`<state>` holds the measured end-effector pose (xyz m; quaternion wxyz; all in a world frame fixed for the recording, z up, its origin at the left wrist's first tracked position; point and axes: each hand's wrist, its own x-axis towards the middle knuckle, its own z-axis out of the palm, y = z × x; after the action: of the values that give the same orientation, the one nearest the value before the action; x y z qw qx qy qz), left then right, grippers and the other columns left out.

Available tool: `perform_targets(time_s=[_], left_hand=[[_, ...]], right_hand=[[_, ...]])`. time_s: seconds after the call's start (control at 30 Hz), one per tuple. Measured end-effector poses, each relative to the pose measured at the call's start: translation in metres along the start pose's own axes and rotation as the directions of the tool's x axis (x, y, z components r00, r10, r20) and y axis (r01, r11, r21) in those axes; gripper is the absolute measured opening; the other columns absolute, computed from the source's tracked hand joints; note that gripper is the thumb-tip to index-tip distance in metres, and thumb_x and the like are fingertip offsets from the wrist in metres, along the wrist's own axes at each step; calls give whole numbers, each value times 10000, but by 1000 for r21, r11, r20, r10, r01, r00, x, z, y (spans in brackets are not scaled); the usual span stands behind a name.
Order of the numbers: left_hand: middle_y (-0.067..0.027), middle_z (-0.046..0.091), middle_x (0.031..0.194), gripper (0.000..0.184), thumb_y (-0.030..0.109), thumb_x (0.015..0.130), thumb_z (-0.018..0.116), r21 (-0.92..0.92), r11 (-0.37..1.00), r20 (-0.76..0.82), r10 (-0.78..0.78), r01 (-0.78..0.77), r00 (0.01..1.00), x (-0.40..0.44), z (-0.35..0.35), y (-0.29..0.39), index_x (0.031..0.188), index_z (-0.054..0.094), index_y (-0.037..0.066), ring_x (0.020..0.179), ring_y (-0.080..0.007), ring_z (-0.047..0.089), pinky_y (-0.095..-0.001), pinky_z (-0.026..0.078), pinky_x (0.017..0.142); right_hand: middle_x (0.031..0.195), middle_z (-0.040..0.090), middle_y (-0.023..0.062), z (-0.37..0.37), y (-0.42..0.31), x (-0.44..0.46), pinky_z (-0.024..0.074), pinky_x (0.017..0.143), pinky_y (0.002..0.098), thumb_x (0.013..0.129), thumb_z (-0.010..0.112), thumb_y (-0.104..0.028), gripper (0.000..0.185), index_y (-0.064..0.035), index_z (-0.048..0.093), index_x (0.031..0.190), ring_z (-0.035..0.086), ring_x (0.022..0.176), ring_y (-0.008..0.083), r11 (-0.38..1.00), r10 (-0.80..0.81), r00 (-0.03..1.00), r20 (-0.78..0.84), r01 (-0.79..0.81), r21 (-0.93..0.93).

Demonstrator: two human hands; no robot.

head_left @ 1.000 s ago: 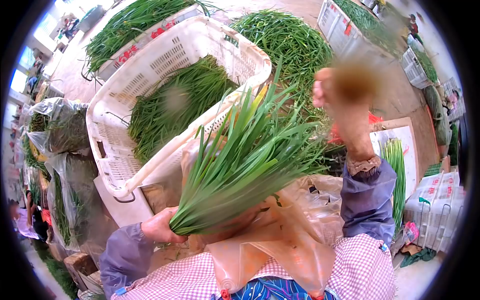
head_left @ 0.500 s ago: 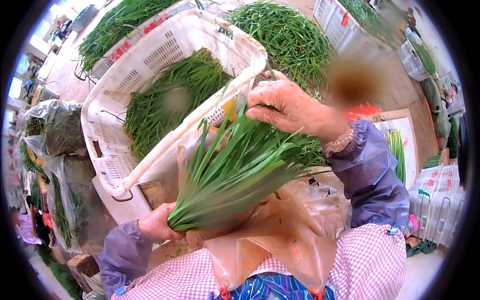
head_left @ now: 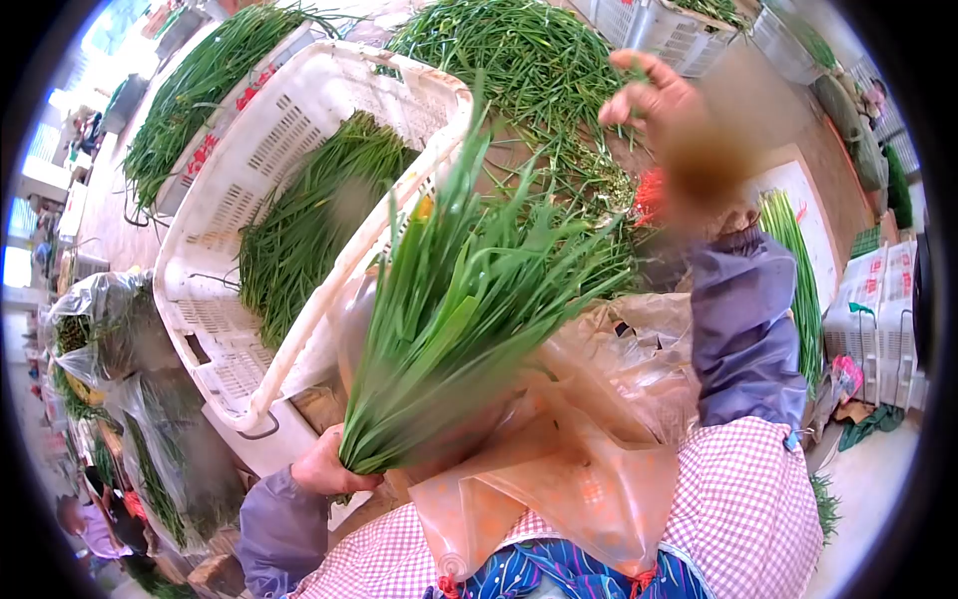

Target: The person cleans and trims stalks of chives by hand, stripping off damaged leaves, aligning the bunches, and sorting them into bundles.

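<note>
My left hand is closed round the base of a thick bunch of garlic chives. The leaves fan out upward and to the right over my lap. My right hand is raised away from the bunch, beside a loose heap of chives on the floor. Its fingers are apart and partly bent; a bit of green shows near the fingertips. A brown smudge on the lens hides the right wrist. To the left of the bunch stands a white plastic crate, with more chives inside.
A plastic sheet covers my lap over a checked apron. Another crate heaped with chives is at the upper left. Bagged greens lie at the left. Long stalks rest on a white board at the right, near stacked white crates.
My right hand has left the leaves and moved up and right toward the heap, its fingers opening. The bunch stays in my left hand and now points more upward. The view has shifted slightly.
</note>
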<state>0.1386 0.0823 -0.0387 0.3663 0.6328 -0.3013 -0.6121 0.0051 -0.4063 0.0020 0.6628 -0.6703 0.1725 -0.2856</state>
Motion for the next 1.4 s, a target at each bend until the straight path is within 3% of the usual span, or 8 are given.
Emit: perform_targets(time_s=[0.07,0.1,0.17,0.23,0.5,0.93,1.1,1.4], left_hand=[[3,607,805,331,-41,644,723,34,999,26,6,-7,1000,1,1,3,932,576,31,729,-97,559,-264,475,635],[1,608,800,316,-43,645,720,20,1000,1,6,-6,1000,1,2,8,920,582,29,726,-96,557,-265,475,632],[-2,609,795,302,-45,646,717,0,1000,-28,5,-5,1000,4,2,4,909,588,28,724,-96,555,-266,476,629],[-7,612,797,304,-43,651,715,101,995,0,-20,20,1000,3,-2,-6,921,592,22,727,-93,554,-267,476,635],[-8,627,849,355,-35,654,715,213,977,5,-16,14,1000,-1,-7,-11,989,608,17,756,-94,555,-268,475,660],[-11,636,956,453,-22,662,704,159,981,39,-114,107,993,0,-7,12,1095,583,33,848,-108,570,-280,484,713],[-13,639,870,359,-28,652,693,80,995,-91,-57,64,994,2,3,15,995,609,33,798,-113,584,-283,490,677],[-12,614,771,284,-23,663,674,149,988,-87,-23,36,996,-2,1,1,929,595,35,686,-94,540,-269,469,595]], right_hand=[[824,657,49,-23,15,-12,422,911,354,924,549,-236,220,-47,640,856,613,776,149,682,-91,992,82,122,-721],[831,653,49,-28,22,-18,431,903,341,926,549,-241,236,-36,648,866,612,793,154,-105,-160,969,187,172,-980],[828,631,47,-13,1,-33,457,860,317,936,535,-286,273,-42,651,900,607,839,163,-30,-170,979,112,109,-994],[826,608,62,1,-14,-45,477,818,317,948,501,-316,301,-57,651,914,598,860,155,977,39,997,68,-23,-212],[654,474,186,68,-15,-72,438,555,385,911,525,-232,277,-13,482,747,525,594,319,753,-246,843,478,477,-453],[674,589,48,47,11,-69,433,514,256,946,506,-310,312,-38,609,834,517,551,97,971,231,896,378,-187,-150],[596,429,137,67,26,-73,425,531,346,915,535,-265,329,-2,493,722,505,528,198,802,-225,932,284,343,-489],[618,533,-19,40,26,-59,354,449,185,954,509,-179,211,-57,586,800,454,516,37,948,17,994,-104,17,318]])
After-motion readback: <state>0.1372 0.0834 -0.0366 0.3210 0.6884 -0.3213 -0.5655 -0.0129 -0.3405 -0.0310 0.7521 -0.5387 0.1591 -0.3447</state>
